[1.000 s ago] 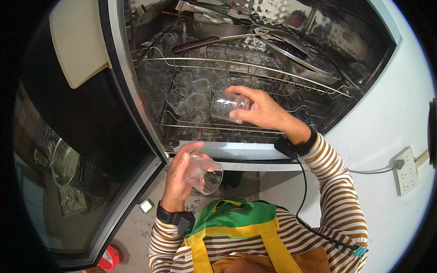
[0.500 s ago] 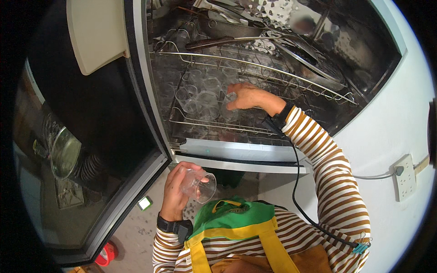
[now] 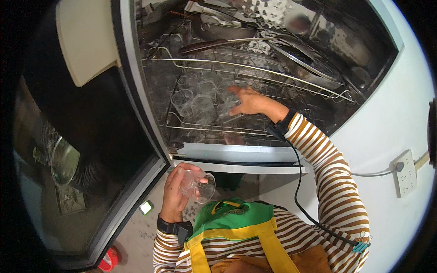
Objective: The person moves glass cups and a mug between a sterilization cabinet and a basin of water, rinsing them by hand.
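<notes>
My left hand (image 3: 175,191) is closed around a clear glass (image 3: 205,187) just outside the cabinet's front edge, its mouth tilted to the right. Inside the cabinet, my right hand (image 3: 253,103) reaches over a wire rack (image 3: 214,129). Its thumb and fingers are spread apart beside a clear glass (image 3: 226,110) at the right end of a cluster. Several more clear glasses (image 3: 203,109) stand close together to the left of that hand. Their outlines overlap, and some are hard to make out.
The dark glass door (image 3: 91,136) stands swung out on the left. Behind the glasses, a rack rail (image 3: 255,68) crosses the cabinet, with pans and a lid (image 3: 309,63) beyond it. A black cable (image 3: 298,182) hangs from my right wrist. A wall socket (image 3: 405,174) is at right.
The fingers of my right hand have spread apart at the glass, and the hand has shifted slightly right. My left hand keeps its glass nearly in place. The view has shifted a little.
</notes>
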`<move>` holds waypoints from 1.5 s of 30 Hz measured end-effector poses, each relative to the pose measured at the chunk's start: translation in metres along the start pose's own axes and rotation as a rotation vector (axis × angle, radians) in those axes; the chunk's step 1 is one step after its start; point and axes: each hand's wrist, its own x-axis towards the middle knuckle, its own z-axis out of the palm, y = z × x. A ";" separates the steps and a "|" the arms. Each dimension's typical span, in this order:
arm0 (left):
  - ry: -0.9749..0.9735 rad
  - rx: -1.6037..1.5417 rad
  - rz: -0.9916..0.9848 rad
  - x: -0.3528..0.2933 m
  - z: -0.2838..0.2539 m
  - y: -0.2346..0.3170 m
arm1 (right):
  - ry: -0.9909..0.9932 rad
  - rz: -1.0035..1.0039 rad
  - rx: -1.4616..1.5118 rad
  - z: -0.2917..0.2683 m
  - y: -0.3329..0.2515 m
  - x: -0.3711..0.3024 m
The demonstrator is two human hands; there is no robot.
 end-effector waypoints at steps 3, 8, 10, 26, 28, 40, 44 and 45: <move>-0.035 -0.017 -0.020 0.004 0.003 0.000 | -0.045 0.035 0.147 -0.006 -0.007 -0.002; -0.038 0.011 -0.026 0.007 0.007 -0.006 | 0.020 -0.011 0.222 0.002 -0.003 -0.010; -0.056 -0.003 -0.031 0.009 0.008 -0.009 | 0.002 -0.003 0.190 0.007 0.001 -0.012; -0.037 -0.013 -0.044 0.006 0.005 -0.005 | -0.104 -0.062 0.134 -0.001 -0.002 -0.025; -0.030 -0.041 -0.035 0.006 0.006 -0.004 | 0.014 -0.099 0.052 -0.008 -0.011 -0.034; -0.262 -0.079 0.015 0.032 0.044 0.011 | 0.246 -0.500 0.483 -0.008 -0.124 -0.127; -0.277 -0.073 -0.016 0.038 0.050 0.002 | 0.110 -0.469 0.580 -0.017 -0.119 -0.129; -0.231 0.002 0.008 0.039 0.058 0.003 | 0.100 -0.436 0.574 -0.017 -0.117 -0.131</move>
